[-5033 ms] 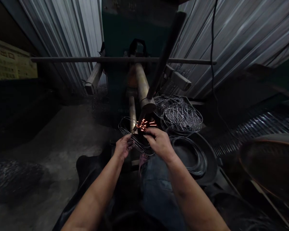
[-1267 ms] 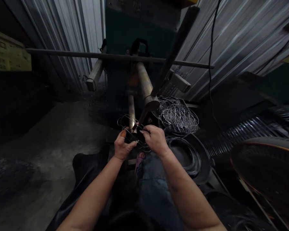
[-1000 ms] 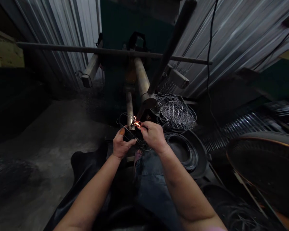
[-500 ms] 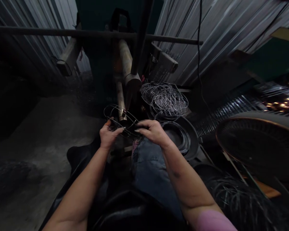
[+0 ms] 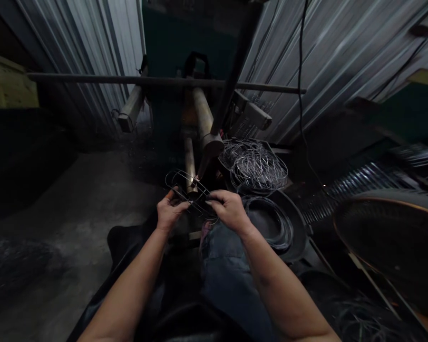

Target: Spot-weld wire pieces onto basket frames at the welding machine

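Note:
Both my hands grip a round wire frame [image 5: 180, 174] made of thin metal rings joined by short cross wires. My left hand [image 5: 170, 209] is closed on its left side, the thumb lying along the near wire. On the right side my right hand [image 5: 228, 207] pinches the frame between thumb and fingers. The frame sits at the tips of a spot welder, between a lower brass-coloured arm [image 5: 189, 164] and the upper electrode [image 5: 201, 168]. Above them a thicker cylinder [image 5: 204, 111] sticks out of the dark green machine.
To the right lie a heap of wire rings [image 5: 259, 167] and a dark round tray [image 5: 299, 228] with a coil of wire hoops [image 5: 287, 228]. A large fan-like round cage [image 5: 388, 199] stands farther right. A horizontal bar [image 5: 121, 80] crosses in front of the machine.
The view has shifted, so everything appears lower and a bit to the right. Both hands keep their hold on the wire frame at the electrode tips.

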Demonstrator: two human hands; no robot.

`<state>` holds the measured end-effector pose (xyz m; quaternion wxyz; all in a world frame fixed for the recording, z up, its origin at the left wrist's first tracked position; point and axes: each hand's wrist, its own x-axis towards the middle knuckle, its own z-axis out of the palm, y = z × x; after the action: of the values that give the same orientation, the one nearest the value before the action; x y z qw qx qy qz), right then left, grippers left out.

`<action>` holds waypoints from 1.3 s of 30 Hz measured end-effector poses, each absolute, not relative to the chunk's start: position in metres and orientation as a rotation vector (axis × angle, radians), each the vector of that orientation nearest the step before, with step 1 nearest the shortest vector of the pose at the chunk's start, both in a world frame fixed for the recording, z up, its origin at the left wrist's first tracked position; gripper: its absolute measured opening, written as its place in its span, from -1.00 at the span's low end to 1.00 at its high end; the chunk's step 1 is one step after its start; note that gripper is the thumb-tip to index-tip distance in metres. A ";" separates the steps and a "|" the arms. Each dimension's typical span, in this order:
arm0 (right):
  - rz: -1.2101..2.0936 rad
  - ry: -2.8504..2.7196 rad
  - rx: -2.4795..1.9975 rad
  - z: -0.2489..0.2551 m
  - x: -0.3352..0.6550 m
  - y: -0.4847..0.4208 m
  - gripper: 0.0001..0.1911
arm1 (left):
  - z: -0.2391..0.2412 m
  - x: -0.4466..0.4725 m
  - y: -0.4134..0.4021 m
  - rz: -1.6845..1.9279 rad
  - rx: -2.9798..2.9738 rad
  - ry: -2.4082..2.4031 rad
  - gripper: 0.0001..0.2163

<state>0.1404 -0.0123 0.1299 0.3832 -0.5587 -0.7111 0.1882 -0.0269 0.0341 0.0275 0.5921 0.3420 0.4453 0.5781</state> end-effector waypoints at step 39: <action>1.096 -1.334 -1.310 0.137 0.148 0.011 -0.55 | 0.025 -0.024 0.037 1.080 0.388 1.005 -0.65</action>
<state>0.1475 0.0109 0.1372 0.4682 -0.5343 -0.5438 0.4468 -0.0241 0.0372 0.0250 0.7231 0.1758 0.4551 0.4890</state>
